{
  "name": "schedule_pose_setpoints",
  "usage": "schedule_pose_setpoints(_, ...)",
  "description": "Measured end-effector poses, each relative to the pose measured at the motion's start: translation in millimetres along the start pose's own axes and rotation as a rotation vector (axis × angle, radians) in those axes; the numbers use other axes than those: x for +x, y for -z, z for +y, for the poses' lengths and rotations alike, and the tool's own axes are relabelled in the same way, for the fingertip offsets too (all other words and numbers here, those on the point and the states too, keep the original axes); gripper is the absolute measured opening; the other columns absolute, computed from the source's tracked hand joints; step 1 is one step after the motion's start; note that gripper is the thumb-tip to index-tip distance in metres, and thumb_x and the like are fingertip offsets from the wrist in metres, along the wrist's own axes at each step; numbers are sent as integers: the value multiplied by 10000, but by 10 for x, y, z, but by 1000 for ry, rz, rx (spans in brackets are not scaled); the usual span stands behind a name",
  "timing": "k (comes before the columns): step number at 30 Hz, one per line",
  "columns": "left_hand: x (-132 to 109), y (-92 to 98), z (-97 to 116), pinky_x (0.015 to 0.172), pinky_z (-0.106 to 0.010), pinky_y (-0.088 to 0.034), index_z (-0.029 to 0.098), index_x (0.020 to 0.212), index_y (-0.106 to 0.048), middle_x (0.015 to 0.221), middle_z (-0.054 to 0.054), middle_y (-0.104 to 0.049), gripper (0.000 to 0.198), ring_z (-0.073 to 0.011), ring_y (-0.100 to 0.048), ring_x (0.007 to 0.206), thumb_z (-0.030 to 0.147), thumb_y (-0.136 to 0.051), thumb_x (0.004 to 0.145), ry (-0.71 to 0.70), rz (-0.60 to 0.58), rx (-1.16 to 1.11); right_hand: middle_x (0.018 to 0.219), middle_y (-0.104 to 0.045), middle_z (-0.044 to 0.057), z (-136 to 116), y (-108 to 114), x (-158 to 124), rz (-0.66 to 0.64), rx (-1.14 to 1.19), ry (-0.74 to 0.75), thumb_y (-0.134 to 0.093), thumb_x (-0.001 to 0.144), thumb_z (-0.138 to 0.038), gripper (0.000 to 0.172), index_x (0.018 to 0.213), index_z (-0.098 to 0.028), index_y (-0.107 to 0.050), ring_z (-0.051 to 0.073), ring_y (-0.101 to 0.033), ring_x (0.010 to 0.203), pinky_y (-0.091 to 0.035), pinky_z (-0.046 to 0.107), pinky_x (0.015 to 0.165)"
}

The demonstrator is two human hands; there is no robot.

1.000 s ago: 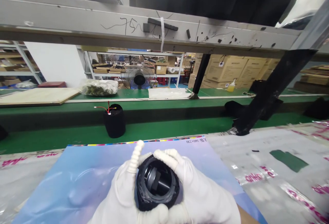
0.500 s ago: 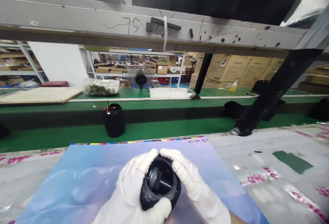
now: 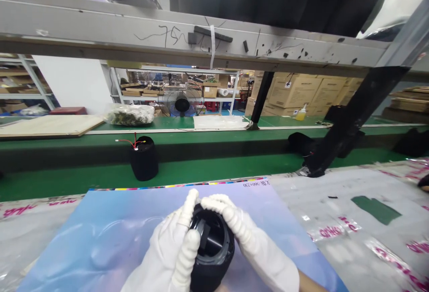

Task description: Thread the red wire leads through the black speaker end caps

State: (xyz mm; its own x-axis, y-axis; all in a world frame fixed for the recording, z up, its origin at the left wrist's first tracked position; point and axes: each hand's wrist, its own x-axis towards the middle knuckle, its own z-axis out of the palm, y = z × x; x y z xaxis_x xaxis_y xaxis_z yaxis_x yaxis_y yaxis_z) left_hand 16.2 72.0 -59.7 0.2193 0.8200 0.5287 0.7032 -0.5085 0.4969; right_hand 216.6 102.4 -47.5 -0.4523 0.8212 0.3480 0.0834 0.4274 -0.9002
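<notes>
1. Item: black cylindrical housing [image 3: 212, 272], matte outer wall.
2. State: open end exposes a dark grey inner tube [image 3: 214, 240].
3. Pose: tilted, open end facing up toward the camera; lower end runs out of frame.
4. Location: gripped between white-gloved fingers [image 3: 221, 207] of both hands.

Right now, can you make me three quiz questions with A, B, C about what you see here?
1. Where does the black can with red wires stand? A on the blue sheet, B on the green belt, C on a hand.
2. What colour is the glove on the left hand? A black, B green, C white.
3. How is the end of the black tube held by the right hand? A open, B shut with a lid, C wrapped in tape.

Answers: 1 B, it sits on the green. 2 C, the glove looks white. 3 A, dark inner parts show inside.
</notes>
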Motion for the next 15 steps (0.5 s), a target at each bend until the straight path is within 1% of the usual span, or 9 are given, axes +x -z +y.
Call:
schedule_pose_setpoints(3, 45, 40, 38, 994, -381, -513, 304, 1500, -345, 1383, -34, -603, 507, -253, -621, 1195, 434, -271, 1015, 64, -22, -13, 1237, -592, 39, 17, -36, 42, -8, 52, 12, -340, 1038, -423, 375, 1255, -344, -636, 185, -579, 1183, -441, 346, 1081)
schedule_pose_setpoints(5, 74, 70, 43, 1015, -396, -497, 312, 1503, -334, 1409, -29, -579, 516, -261, -595, 1228, 450, -283, 1008, 88, -42, -52, 1298, -568, 39, 38, -23, 44, -12, 107, -16, -349, 1034, -446, 373, 1285, -346, -607, 190, -523, 1258, -370, 366, 1136)
schedule_pose_setpoints(6, 88, 84, 35, 1004, -394, -505, 314, 1512, -310, 1393, -29, -593, 530, -258, -602, 1217, 466, -279, 1005, 99, -63, -91, 1361, -538, 33, 49, 0, 36, -39, 144, -33, -343, 1030, -468, 389, 1329, -356, -566, 193, -471, 1317, -316, 381, 1170)
schedule_pose_setpoints(8, 113, 102, 7, 956, -381, -537, 306, 1539, -222, 1331, -40, -639, 575, -247, -639, 1157, 498, -252, 997, 116, -123, -198, 1476, -446, 19, 59, 59, 14, -164, 221, -47, -398, 997, -528, 463, 1432, -377, -438, 209, -355, 1412, -221, 410, 1209)
schedule_pose_setpoints(9, 121, 106, -8, 944, -381, -544, 299, 1544, -202, 1312, -47, -649, 591, -247, -646, 1139, 508, -245, 992, 124, -149, -236, 1494, -418, 21, 54, 83, 2, -235, 245, -34, -468, 958, -560, 542, 1463, -379, -386, 227, -328, 1426, -213, 424, 1209)
schedule_pose_setpoints(10, 127, 106, -20, 951, -390, -540, 298, 1541, -217, 1310, -53, -647, 590, -249, -645, 1136, 508, -246, 990, 133, -167, -248, 1485, -412, 27, 42, 96, -9, -285, 255, -11, -540, 914, -580, 615, 1470, -381, -369, 244, -332, 1420, -231, 432, 1200)
schedule_pose_setpoints(11, 130, 103, -26, 974, -408, -524, 300, 1529, -261, 1325, -58, -633, 574, -255, -633, 1151, 498, -253, 990, 142, -174, -233, 1457, -422, 32, 22, 97, -19, -298, 257, 10, -596, 877, -585, 648, 1456, -382, -388, 255, -363, 1395, -269, 433, 1181)
schedule_pose_setpoints(13, 132, 100, -24, 1024, -453, -480, 303, 1488, -370, 1367, -66, -595, 529, -274, -597, 1199, 459, -274, 991, 158, -168, -153, 1388, -451, 29, -24, 63, -41, -246, 246, 15, -630, 858, -571, 585, 1388, -387, -462, 251, -429, 1332, -327, 420, 1144)
schedule_pose_setpoints(15, 141, 121, -15, 1010, -454, -491, 320, 1479, -384, 1369, -56, -593, 507, -268, -603, 1194, 422, -266, 997, 175, -174, -111, 1378, -460, 27, -63, 14, -66, -175, 256, -29, -588, 885, -572, 499, 1338, -381, -500, 246, -443, 1316, -338, 416, 1131)
